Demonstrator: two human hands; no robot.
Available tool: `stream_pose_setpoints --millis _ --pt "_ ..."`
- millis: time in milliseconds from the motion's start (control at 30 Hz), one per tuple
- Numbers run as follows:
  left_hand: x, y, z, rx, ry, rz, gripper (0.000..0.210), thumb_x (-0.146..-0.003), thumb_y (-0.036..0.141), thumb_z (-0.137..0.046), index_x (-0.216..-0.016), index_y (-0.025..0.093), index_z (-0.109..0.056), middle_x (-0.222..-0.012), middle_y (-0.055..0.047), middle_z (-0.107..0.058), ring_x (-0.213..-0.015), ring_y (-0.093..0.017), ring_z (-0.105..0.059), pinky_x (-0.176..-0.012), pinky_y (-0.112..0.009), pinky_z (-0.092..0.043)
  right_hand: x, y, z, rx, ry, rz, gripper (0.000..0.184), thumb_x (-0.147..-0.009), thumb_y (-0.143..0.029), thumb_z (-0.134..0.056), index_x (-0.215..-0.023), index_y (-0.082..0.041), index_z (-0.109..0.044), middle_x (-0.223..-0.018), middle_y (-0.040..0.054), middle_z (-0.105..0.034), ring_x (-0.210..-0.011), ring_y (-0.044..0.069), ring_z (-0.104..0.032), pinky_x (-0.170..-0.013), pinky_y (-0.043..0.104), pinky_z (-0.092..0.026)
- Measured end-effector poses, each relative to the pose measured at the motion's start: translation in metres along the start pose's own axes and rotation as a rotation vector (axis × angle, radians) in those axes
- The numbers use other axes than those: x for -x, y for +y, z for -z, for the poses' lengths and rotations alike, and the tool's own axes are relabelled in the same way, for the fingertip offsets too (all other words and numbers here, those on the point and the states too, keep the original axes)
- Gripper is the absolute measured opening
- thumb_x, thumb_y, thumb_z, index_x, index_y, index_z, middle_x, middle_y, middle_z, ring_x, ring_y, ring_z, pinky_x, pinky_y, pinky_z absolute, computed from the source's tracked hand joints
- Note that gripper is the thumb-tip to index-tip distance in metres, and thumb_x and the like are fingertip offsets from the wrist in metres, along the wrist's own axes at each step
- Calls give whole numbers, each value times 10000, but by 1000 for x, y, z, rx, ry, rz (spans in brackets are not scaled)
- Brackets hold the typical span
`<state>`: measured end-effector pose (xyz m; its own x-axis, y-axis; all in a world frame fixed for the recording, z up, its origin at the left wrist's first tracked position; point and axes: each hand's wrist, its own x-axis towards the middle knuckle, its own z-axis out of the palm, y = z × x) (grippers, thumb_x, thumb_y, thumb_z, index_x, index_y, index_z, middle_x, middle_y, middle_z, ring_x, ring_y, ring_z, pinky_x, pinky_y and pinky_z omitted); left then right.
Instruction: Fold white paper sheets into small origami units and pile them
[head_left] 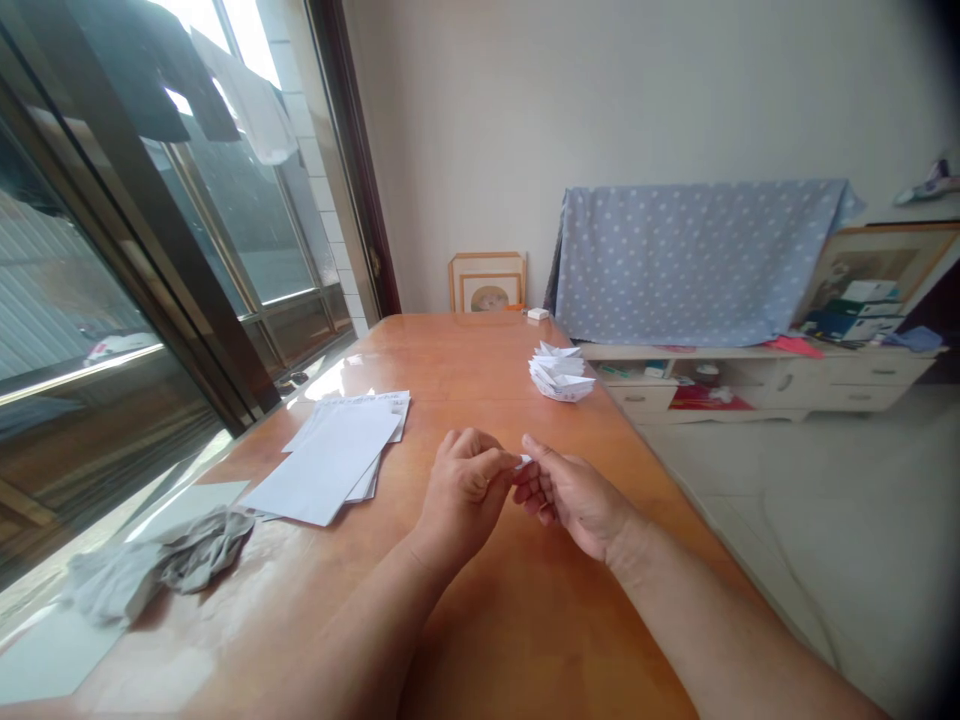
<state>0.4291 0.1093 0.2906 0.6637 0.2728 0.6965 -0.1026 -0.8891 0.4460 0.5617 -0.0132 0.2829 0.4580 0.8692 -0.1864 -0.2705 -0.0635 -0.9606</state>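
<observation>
Over the wooden table (480, 350), my left hand (469, 487) and my right hand (574, 490) meet at a small piece of white paper (524, 461). Only a corner of the paper shows between the fingertips; the hands cover the rest. My left thumb and index finger pinch it from one side. On the other side my right thumb presses it against the curled fingers. Beyond my right hand stands a cluster of folded white paper boats (561, 375). To the left of my left hand lies a loose stack of white paper sheets (326, 455).
A crumpled grey cloth (202, 550) lies at the table's left side. At the far end sits a small white object (538, 314). Framed pictures (487, 285) lean on the wall. A low white cabinet (817, 385) stands right, below a dotted blue cloth (690, 265). Glass doors (90, 300) run along the left.
</observation>
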Motion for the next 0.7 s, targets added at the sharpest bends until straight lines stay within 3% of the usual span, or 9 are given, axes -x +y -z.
stream_pose_setpoints --millis 100,200,333,433,567,700 --pt "2 4 -4 -27 -82 -40 199 -881 169 -616 -1020 260 -726 -1019 -77 -611 -935 -208 -586 -858 -386 -473 0 1 -1 -76 9 71 363 -841 -524 -670 -824 -163 -699 -728 30 -622 -630 123 -514 -577 262 -335" --pt "1 12 -5 55 -76 51 293 -818 109 -610 -1060 254 -689 -1104 -80 -598 -1040 -234 -572 -914 -401 -457 -3 2 2 -38 82 144 308 -858 -467 -661 -875 -164 -714 -766 38 -645 -661 133 -526 -612 277 -354" --pt "-4 19 1 270 86 488 184 -841 190 -599 -1021 211 -627 -1030 -61 -623 -963 -214 -575 -836 -347 -447 -4 0 4 59 99 204 348 -900 -481 -609 -929 -152 -718 -800 60 -680 -704 152 -548 -658 294 -374" --pt "-7 18 5 545 57 756 238 -902 399 -593 -1021 199 -640 -978 -52 -641 -862 -186 -554 -752 -307 -409 -1 -1 0 109 53 233 360 -916 -485 -594 -918 -145 -712 -792 60 -673 -706 155 -540 -680 305 -386" --pt "-6 11 4 843 -84 781 301 -894 473 -615 -881 177 -669 -786 -24 -637 -727 -143 -500 -707 -288 -349 4 0 -5 141 -39 239 369 -927 -486 -586 -906 -142 -717 -797 56 -655 -707 152 -525 -691 310 -396" --pt "-3 5 0 930 -47 772 295 -869 442 -667 -778 162 -650 -694 -14 -620 -667 -125 -467 -695 -283 -335 5 1 -6 139 -82 221 378 -917 -495 -602 -938 -137 -726 -818 59 -653 -709 148 -522 -654 295 -385"
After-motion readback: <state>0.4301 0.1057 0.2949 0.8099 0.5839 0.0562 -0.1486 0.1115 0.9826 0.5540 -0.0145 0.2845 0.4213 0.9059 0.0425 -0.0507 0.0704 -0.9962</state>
